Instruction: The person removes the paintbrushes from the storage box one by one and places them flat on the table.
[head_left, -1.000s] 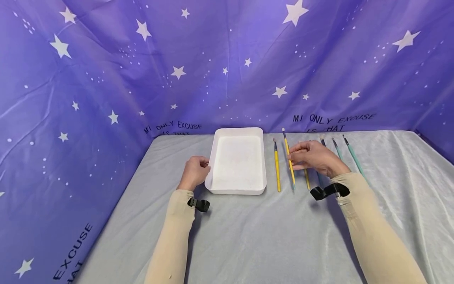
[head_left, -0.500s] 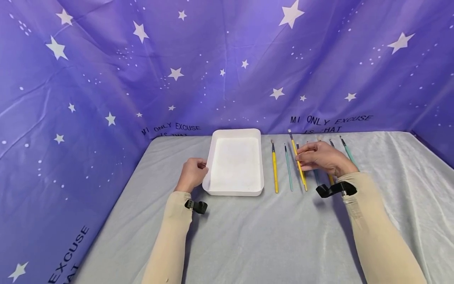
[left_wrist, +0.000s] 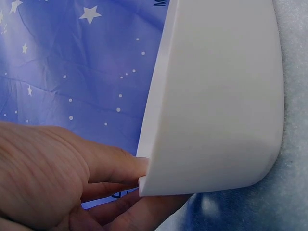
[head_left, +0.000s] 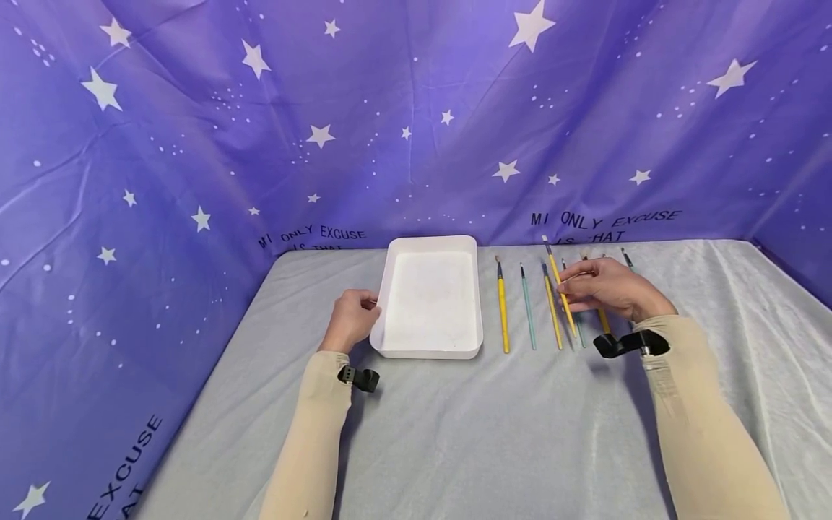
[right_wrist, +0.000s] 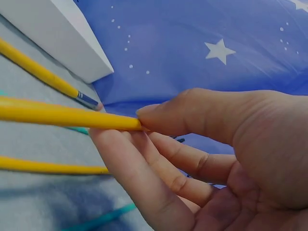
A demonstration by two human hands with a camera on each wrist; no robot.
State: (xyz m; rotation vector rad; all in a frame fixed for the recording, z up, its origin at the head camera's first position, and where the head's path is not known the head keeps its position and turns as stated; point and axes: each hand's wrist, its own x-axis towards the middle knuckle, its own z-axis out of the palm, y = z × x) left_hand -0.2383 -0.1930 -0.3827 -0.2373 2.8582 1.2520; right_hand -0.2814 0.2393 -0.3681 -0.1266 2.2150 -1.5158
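Note:
My right hand (head_left: 614, 289) pinches a yellow paintbrush (right_wrist: 62, 113) between thumb and fingertips. Its bristles point up toward the back and its handle slants down to the front, over the row of brushes. My left hand (head_left: 349, 318) holds the left rim of a white rectangular tray (head_left: 429, 354), thumb on the edge and fingers beneath, as the left wrist view shows. Right of the tray lie a yellow brush (head_left: 503, 314), a thin teal brush (head_left: 528, 314) and another yellow brush (head_left: 552, 310). Further brushes are partly hidden behind my right hand.
A grey velvety cloth (head_left: 455, 433) covers the table. A purple curtain (head_left: 364, 87) with white stars hangs behind it and along its left side. Beyond my right hand shows the tip of a teal brush (head_left: 627, 260).
My right hand has moved right along the row with the yellow paintbrush, uncovering a teal and a yellow brush on the cloth. My left hand stays at the tray.

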